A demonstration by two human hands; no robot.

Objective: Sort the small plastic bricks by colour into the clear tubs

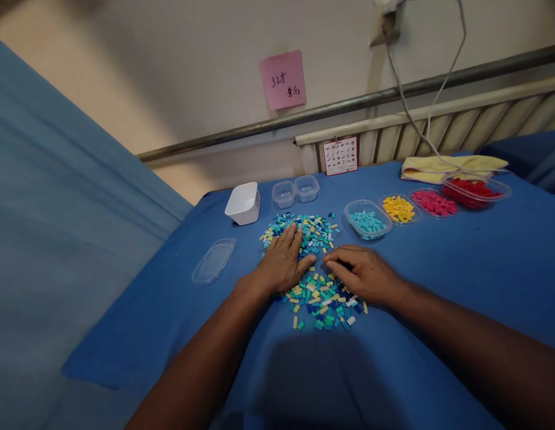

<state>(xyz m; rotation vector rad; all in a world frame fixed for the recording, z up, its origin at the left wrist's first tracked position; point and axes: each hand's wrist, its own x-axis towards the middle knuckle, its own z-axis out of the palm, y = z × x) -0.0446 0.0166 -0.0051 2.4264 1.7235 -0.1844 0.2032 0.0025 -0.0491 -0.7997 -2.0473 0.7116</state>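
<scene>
Small building bricks lie in two loose groups on the blue-covered table. The farther pile point(315, 230) is mostly light and dark blue with some yellow and white. The nearer spread point(324, 304) mixes green, blue, pale yellow and white. My left hand point(281, 257) rests flat on the left side of the farther pile, fingers stretched and thumb out to the right. To its right, my right hand point(364, 272) is at the upper right edge of the nearer spread, fingers curled with thumb and index close together. Whatever may be between those fingertips is hidden.
Clear tubs hold light blue bricks point(368, 222), yellow bricks point(398, 209), pink bricks point(434, 203) and red bricks point(472, 190). A white tub point(244, 204), two small clear tubs point(284, 194) and a clear lid point(215, 261) stand left. A yellow cloth point(452, 167) and white cable point(409, 110) are behind.
</scene>
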